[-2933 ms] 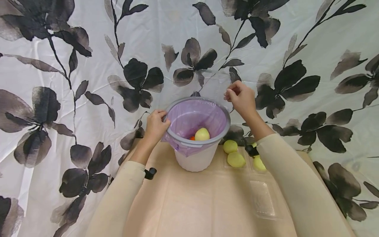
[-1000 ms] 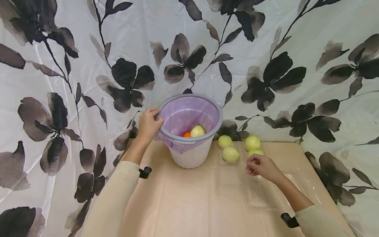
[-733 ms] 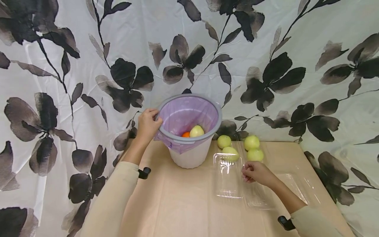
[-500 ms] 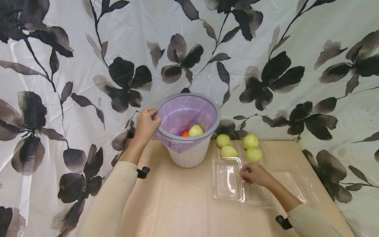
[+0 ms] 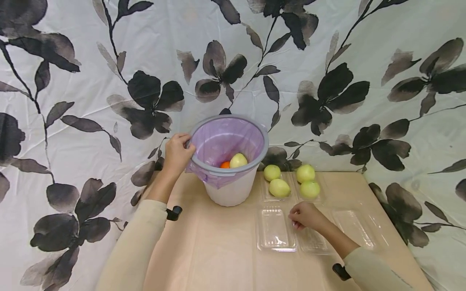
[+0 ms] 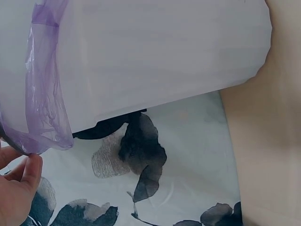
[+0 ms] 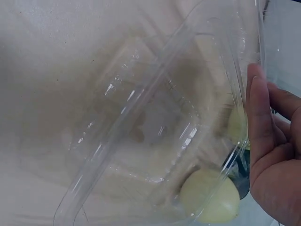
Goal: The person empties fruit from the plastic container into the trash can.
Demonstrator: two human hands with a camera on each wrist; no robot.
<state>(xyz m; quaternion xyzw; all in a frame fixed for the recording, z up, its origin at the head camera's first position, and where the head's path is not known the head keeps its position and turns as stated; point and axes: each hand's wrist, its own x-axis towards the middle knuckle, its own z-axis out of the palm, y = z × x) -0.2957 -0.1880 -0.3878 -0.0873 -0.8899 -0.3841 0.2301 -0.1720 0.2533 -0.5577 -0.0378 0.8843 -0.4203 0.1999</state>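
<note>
Sinking lower and flatter than half a second ago, a clear tray [image 5: 275, 243] is now lying at five o'clock from the bucket [image 5: 230, 193], the right hand [image 5: 308, 216] following it down. At far left, a smooth cloth [image 5: 145, 36] with inky flowers is running out of view, and a beige sleeve [image 5: 131, 246] is being cut off at six o'clock. The left hand [image 5: 177, 152] is pinching the bucket's grey rim at nine o'clock, its fingertips partly hiding behind it; the left wrist view is cropping this hand. A thin, wrinkled purple bag [image 5: 229, 133] is lining the white bucket and folding over the rim. Inside, towards six o'clock, a round pale fruit [image 5: 238, 160] is partly covering an orange thing [image 5: 225, 165], too hidden to name. At four o'clock from the bucket, four yellow-green fruits [image 5: 279, 188] are resting in clear plastic whose edges are blurring into the tan table [image 5: 211, 246]. The right hand is holding the shiny, rectangular tray's edge at two o'clock in a narrow pinch. Beyond, more clear plastic [image 5: 353, 226] is showing mainly as glints, its outline hard to trace.
</note>
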